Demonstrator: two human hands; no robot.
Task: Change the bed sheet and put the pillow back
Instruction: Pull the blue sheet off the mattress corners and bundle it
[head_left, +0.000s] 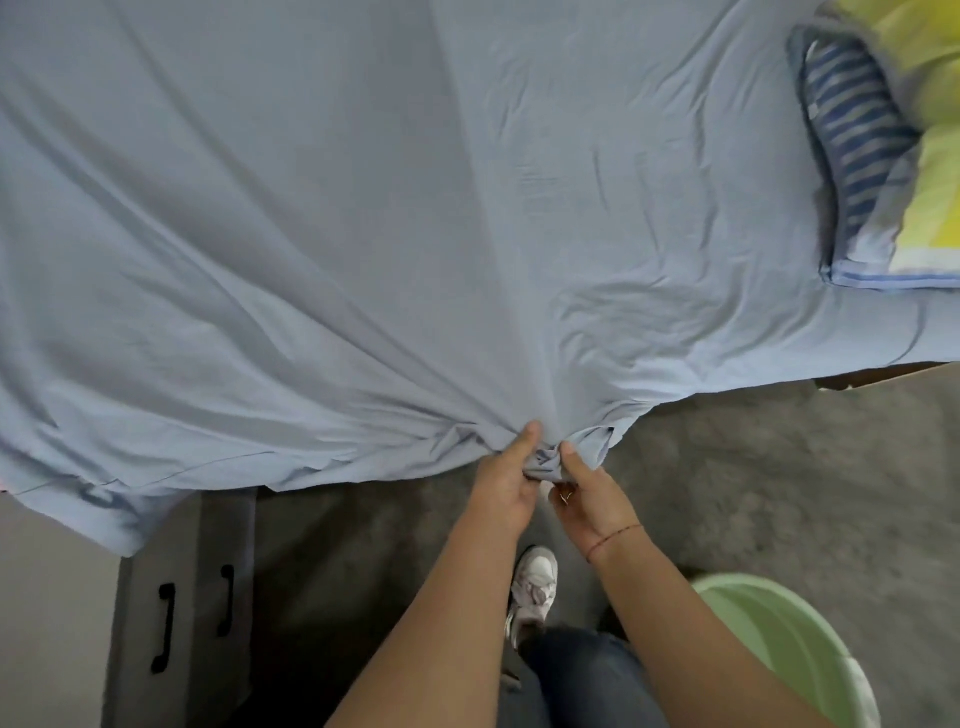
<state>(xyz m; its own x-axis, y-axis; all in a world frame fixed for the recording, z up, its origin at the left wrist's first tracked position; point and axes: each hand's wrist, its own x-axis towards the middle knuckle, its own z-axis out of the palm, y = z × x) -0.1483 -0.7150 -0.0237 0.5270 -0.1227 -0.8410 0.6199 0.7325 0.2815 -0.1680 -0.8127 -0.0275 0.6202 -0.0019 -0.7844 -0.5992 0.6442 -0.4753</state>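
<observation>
Flanking the feet, a green basin (810, 654) and a grey box (176, 597) stand; left hand (506, 486) and right hand (592, 493) grip the wrinkled pale-blue sheet (363, 208), fingers curled round its edge.

Pillow (852, 150) lies on sheet (363, 208), far right.

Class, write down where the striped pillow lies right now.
In the head view, the striped pillow lies at the upper right on the blue sheet, with a yellow cloth against its right side.
</observation>
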